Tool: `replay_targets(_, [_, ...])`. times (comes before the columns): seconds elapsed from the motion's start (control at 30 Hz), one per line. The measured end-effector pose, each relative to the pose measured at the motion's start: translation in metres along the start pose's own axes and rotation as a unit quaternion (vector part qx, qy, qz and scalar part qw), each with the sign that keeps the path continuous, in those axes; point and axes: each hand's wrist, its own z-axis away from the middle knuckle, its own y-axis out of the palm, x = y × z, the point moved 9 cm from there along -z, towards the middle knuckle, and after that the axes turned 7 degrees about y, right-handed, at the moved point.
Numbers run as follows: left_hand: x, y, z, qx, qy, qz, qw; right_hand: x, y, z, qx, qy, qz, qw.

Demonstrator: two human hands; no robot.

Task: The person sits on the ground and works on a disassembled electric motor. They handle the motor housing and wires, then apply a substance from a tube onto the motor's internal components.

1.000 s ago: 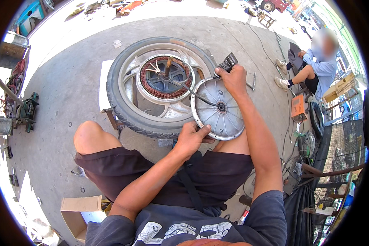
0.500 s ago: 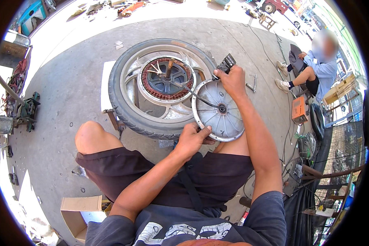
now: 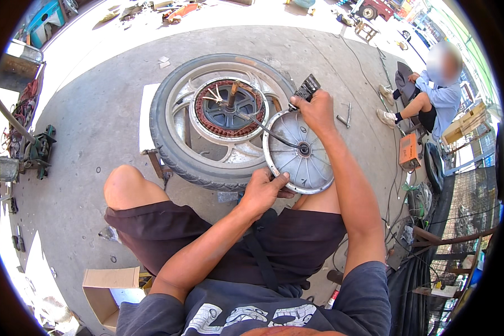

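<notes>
A round silver hub motor cover (image 3: 292,162) with radial ribs leans over my right thigh, against the near right side of the wheel. My left hand (image 3: 261,192) is closed on its lower left rim, thumb on top. In my right hand (image 3: 318,111) is a squeezed black tube (image 3: 306,88), its tip at the cover's upper rim. The spoked wheel (image 3: 163,147) with its black tyre lies flat before me, the hub open. Inside sits a motor core (image 3: 221,119) with copper windings, an upright axle and loose pale wires. A black cable (image 3: 274,136) runs from the axle through the cover's centre.
A white board (image 3: 145,120) shows under the wheel's left side. A T-shaped tool (image 3: 345,116) lies right of the wheel. An open cardboard box (image 3: 103,305) stands at lower left. Another person (image 3: 445,87) sits at the right, near an orange box (image 3: 410,152) and cables.
The tube's tip and my right hand have shifted very slightly left along the cover's upper rim. The cover, my left hand and the wheel look nearly the same.
</notes>
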Motion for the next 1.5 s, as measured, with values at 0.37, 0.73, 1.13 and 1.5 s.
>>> replay_targets(0.37, [-0.002,0.0,0.0,0.011,-0.012,-0.011,1.0,0.011,0.002,0.003,0.018,-0.014,0.008,1.0])
replay_targets(0.73, [-0.005,-0.003,-0.001,0.003,-0.013,-0.02,1.0,0.014,0.004,0.002,0.026,-0.028,0.01,0.999])
replay_targets(1.13, [-0.014,-0.004,0.001,-0.008,0.006,-0.006,1.0,0.017,0.002,0.003,0.021,-0.028,0.014,0.999])
replay_targets(1.5, [-0.012,-0.009,-0.002,-0.015,0.008,-0.03,0.999,0.022,0.002,0.004,0.02,-0.024,0.037,0.999])
